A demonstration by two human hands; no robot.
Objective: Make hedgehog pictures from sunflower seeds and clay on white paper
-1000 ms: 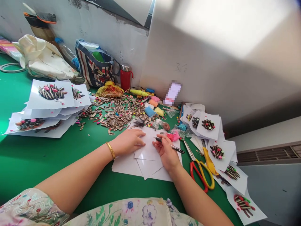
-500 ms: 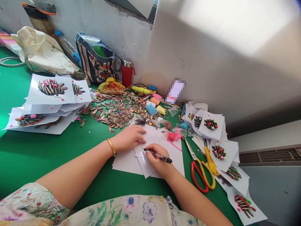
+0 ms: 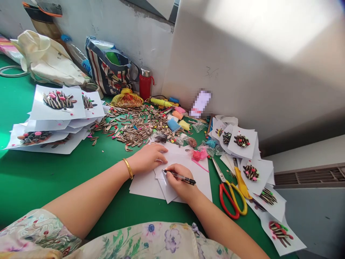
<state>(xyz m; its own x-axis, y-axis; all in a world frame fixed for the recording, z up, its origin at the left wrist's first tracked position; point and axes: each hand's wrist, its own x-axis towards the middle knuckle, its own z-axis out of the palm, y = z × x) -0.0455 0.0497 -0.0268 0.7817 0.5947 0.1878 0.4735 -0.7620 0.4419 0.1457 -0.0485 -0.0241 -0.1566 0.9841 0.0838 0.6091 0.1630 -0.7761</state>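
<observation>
- The right hand (image 3: 179, 183) has its fingers closed around a black pen (image 3: 184, 179). The fingers cover part of the pen. The tip is over the white papers (image 3: 198, 189), but I can't tell if it touches.
- The left hand (image 3: 148, 157) lies on the same papers, fingers bent a little and loosely apart, with no grip. The hands hide some of the papers, which lie on the green table (image 3: 107, 201) in front of the person.
- Blocky squares blur a pale purple thing (image 3: 201, 103) by the wall board (image 3: 237, 79), so I can't see what it is.
- A clear bottle (image 3: 77, 54) is partly hidden behind the cream bag (image 3: 51, 68).
- The cards (image 3: 292, 242) on the right overlap, so some seed pictures are half covered. The stack on the left (image 3: 37, 113) hides most of its lower cards too.
- Pink stripy stuff (image 3: 8, 48) is cut off at the left edge.
- The board has faint writing (image 3: 212, 72). It starts like a 3, and the rest is too pale to read.
- Small dark marks sit on the cream bag, too tiny to read.
</observation>
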